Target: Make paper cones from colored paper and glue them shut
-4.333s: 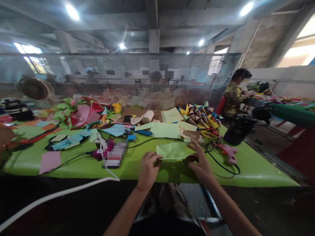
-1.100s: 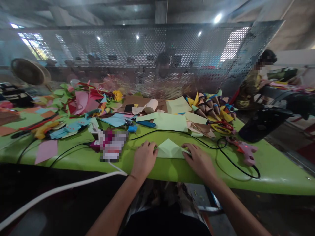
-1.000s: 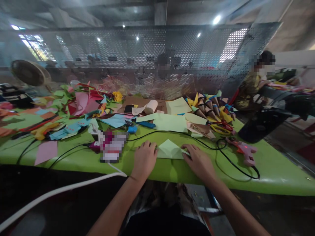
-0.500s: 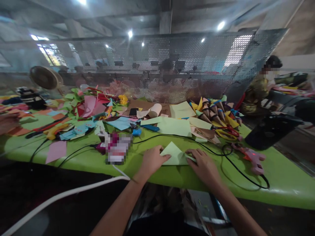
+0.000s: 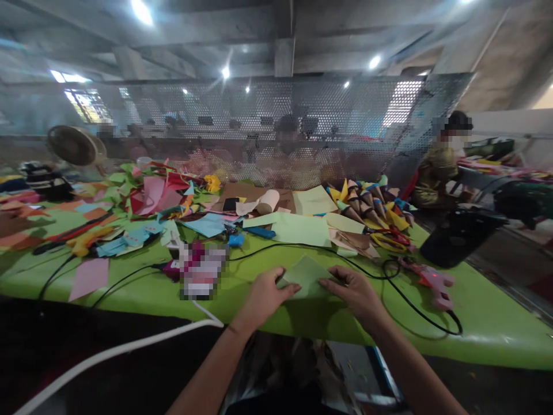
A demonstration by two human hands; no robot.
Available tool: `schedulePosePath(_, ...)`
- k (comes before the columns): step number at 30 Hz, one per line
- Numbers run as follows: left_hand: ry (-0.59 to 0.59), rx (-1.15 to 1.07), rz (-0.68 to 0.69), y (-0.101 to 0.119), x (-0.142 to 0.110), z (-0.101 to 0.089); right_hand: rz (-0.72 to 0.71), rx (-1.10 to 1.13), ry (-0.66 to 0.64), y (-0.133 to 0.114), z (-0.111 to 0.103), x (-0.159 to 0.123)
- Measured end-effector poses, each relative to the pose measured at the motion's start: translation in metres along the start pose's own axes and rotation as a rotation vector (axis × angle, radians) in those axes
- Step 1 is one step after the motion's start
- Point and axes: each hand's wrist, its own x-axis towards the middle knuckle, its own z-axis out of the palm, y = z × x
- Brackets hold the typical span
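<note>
A light green sheet of paper (image 5: 307,275) with a pointed top is held between my two hands, near the front edge of the green table (image 5: 259,314). My left hand (image 5: 268,291) pinches its left side, thumb on the near face. On the right side, my right hand (image 5: 352,288) grips it the same way, thumb in front and fingers behind. Beyond the hands lies a larger pale green sheet (image 5: 302,229). To the right, a pink glue gun (image 5: 434,282) with a small red light rests on its side, its black cable running behind the paper.
Left of my hands is a partly blurred-out box or device (image 5: 204,271) beside a white cable (image 5: 129,346). Coloured paper scraps (image 5: 151,196) and brown paper cones (image 5: 367,202) heap at the back. A black bin (image 5: 462,236) stands right; a person (image 5: 436,167) sits beyond.
The paper was lying flat on the table under my hands; now it is lifted and tilted, with both thumbs on its near face. The camera view has shifted slightly.
</note>
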Motion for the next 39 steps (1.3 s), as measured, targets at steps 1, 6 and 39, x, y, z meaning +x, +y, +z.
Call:
schedulePosePath(1, -0.014, 0.011, -0.010, 0.000, 0.000, -0.001, 0.008, 0.009, 0.009, -0.001, 0.000, -0.001)
schedulePosePath(6, 0.033, -0.106, -0.041, -0.002, 0.000, 0.001, 0.052, 0.112, 0.126, -0.004, -0.004, 0.000)
schedulePosePath(39, 0.156, -0.413, -0.045, 0.007, -0.013, 0.016, 0.060, 0.636, 0.307, -0.015, -0.002, -0.011)
